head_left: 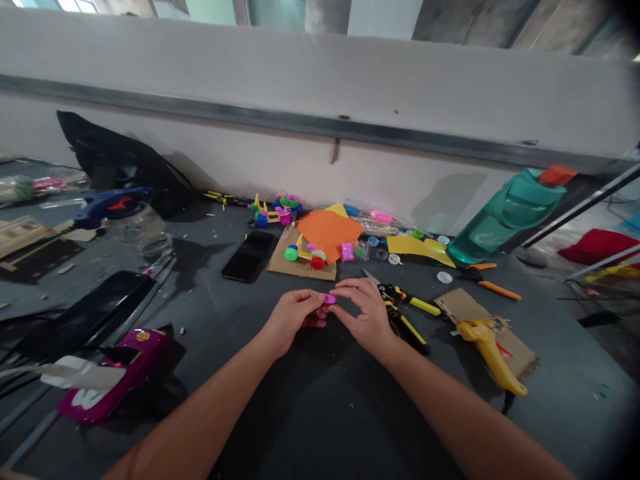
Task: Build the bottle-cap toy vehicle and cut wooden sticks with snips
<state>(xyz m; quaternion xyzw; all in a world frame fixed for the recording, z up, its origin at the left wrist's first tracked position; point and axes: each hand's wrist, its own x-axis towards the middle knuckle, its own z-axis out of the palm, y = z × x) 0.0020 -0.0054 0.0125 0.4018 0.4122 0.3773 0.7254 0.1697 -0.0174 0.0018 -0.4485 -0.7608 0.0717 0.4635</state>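
Over the dark table in front of me, my left hand [293, 319] pinches a small purple piece [329, 299] between thumb and fingers. What kind of piece it is, I cannot make out. My right hand [367, 315] meets its other end, thumb tip below and fingertip above. Just beyond my hands, a small toy car [304, 254] with green and red wheels stands on a cardboard piece [283, 262], beside orange paper [330, 231]. Right of my right hand lie yellow-and-black pliers [406, 327] and another yellow-handled tool [420, 303].
On the right are a yellow glue gun [487, 347] on cardboard [463, 305], orange-handled scissors [500, 290] and a teal bottle [507, 213]. Leftward lie a phone [249, 256], a magenta power strip [125, 373] with cables and a blue glue gun [107, 205]. A wall [240, 147] bounds the back.
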